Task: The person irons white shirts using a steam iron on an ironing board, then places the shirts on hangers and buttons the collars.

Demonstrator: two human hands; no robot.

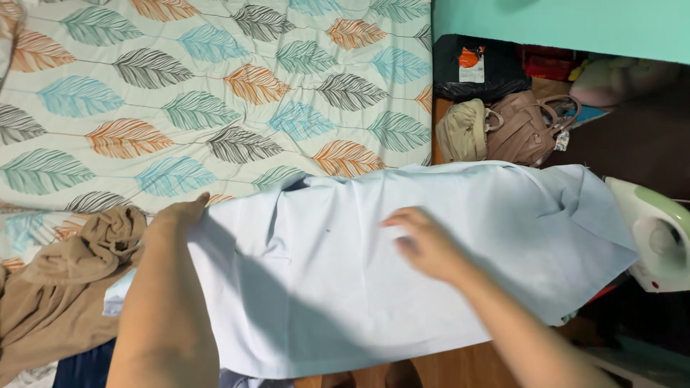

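A pale blue shirt (338,266) lies spread flat across a board in front of me. My left hand (180,215) rests on the shirt's left edge, fingers together and pressed flat on the cloth. My right hand (424,244) lies palm down on the middle of the shirt, fingers spread and blurred. Neither hand grips anything that I can see.
A white and green iron (658,237) stands at the right end. Brown clothing (65,280) is heaped at the left. Behind lies a bed with a leaf-patterned cover (215,86). A pink-brown handbag (525,129), a tan bag (463,129) and a black bag (474,68) sit beside the bed.
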